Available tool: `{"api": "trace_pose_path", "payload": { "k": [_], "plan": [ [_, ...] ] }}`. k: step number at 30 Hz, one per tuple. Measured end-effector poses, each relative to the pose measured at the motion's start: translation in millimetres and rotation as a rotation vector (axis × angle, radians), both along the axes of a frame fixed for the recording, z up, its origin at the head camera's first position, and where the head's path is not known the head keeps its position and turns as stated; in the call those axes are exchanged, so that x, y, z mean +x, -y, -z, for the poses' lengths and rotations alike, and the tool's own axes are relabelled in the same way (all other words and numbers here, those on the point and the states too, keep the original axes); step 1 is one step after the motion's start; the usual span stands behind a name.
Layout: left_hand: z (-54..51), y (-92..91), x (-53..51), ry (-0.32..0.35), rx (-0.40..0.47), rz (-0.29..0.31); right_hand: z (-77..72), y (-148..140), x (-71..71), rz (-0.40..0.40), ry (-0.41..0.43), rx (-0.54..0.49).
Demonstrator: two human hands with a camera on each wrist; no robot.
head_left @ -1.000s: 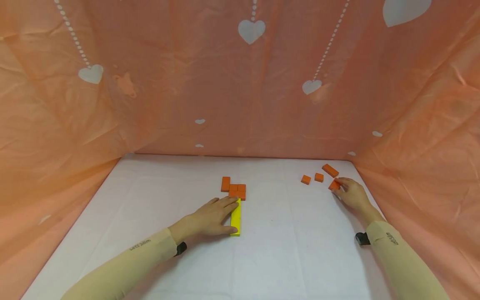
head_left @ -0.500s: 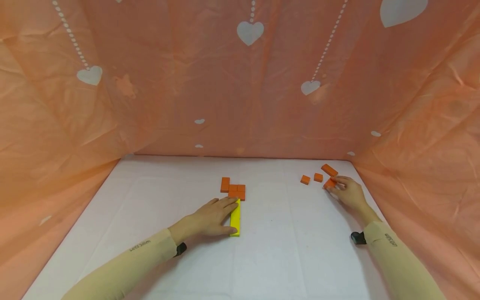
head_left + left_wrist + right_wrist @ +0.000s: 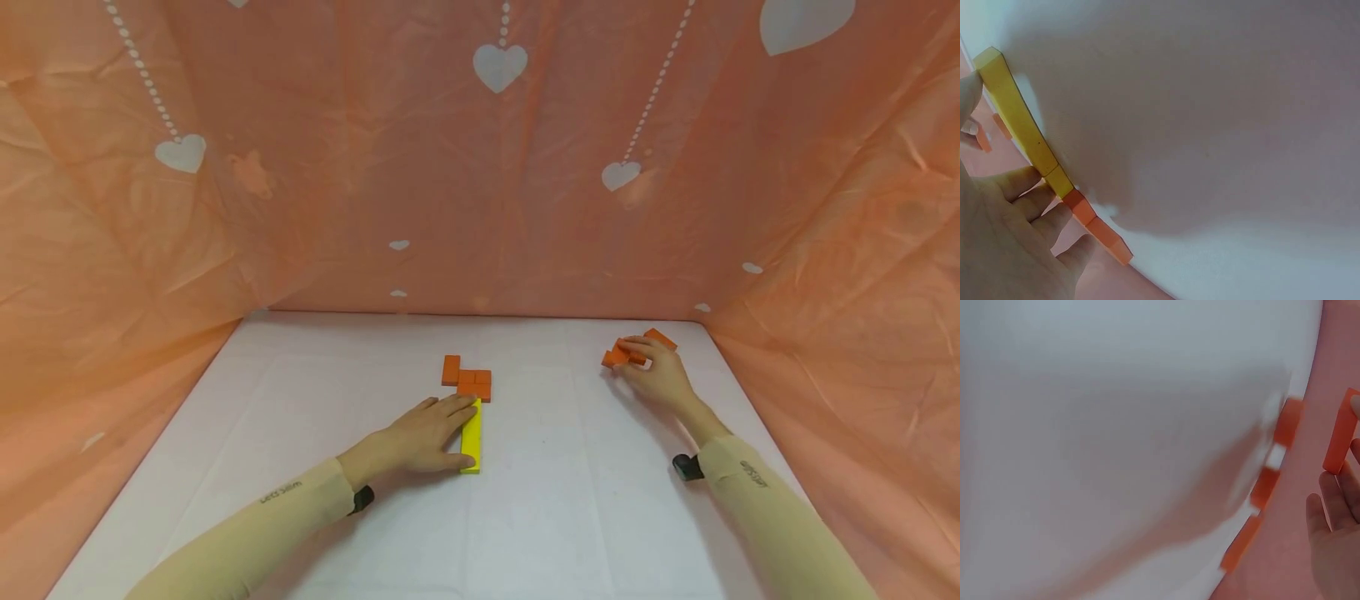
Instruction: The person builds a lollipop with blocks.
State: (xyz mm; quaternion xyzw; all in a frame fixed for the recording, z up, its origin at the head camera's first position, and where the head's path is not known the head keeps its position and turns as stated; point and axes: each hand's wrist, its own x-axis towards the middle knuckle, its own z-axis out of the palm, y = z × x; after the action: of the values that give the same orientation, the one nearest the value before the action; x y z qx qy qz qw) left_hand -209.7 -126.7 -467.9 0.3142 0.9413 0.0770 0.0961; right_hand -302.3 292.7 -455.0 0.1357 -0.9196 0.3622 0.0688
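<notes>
In the head view, the left hand [image 3: 420,433] lies palm down on a long, flat, bright yellow bar [image 3: 471,442], its fingers spread wide, thumb on the near end, fingertips on the far end; the 2 contacts probably steady the bar where it meets a compact orange cluster of flat blocks [image 3: 474,390] on the white table [image 3: 562,500]. The left forearm reaches in from the lower left. The right hand [image 3: 660,379], wrist angled inward, pinches an orange rectangular block [image 3: 619,352] above 2 small orange square blocks [image 3: 607,360], with a longer orange block [image 3: 662,339] behind

In the left wrist view, the fingers are straight along the yellow strip, and a seam suggests 2 yellow pieces end to end, the shorter one abutting the orange cluster

In the right wrist view, the thumb and fingers hold the rectangular block by opposite ends, likely leaving its long sides free; it appears raised off the table
</notes>
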Motion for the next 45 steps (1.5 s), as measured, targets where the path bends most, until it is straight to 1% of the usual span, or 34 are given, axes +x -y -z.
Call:
{"api": "trace_pose_path", "payload": {
  "k": [3, 7, 18, 27, 35, 41, 45],
  "plan": [
    [-0.3, 0.2, 0.4, 0.002, -0.001, -0.005, 0.9, 14.0, -4.1, -0.045, -0.032, 0.005],
    [-0.5, 0.4, 0.7, 0.003, 0.0, -0.005, 1.4, 33.0, -8.8, -0.082, -0.047, 0.036],
    [0.1, -0.1, 1.5, -0.009, -0.003, 0.003, 2.6, 86.2, -14.0, -0.217, -0.021, 0.044],
    [-1.9, -0.5, 2.1, -0.003, -0.005, -0.001, 8.1, 123.4, -19.8, -0.328, -0.015, 0.1],
    [-1.8, -0.8, 1.5, 0.004, -0.003, -0.007, 13.6, 149.7, -18.4, -0.393, 0.096, 0.138],
    [-0.8, -1.0, 0.6, 0.007, 0.0, -0.008, 15.6, 160.5, -18.1, -0.431, 0.12, 0.179],
    [-0.6, -0.9, -0.3, -0.004, -0.012, -0.002, 16.3, 164.7, -18.2, -0.432, 0.126, 0.202]
  ]
}}
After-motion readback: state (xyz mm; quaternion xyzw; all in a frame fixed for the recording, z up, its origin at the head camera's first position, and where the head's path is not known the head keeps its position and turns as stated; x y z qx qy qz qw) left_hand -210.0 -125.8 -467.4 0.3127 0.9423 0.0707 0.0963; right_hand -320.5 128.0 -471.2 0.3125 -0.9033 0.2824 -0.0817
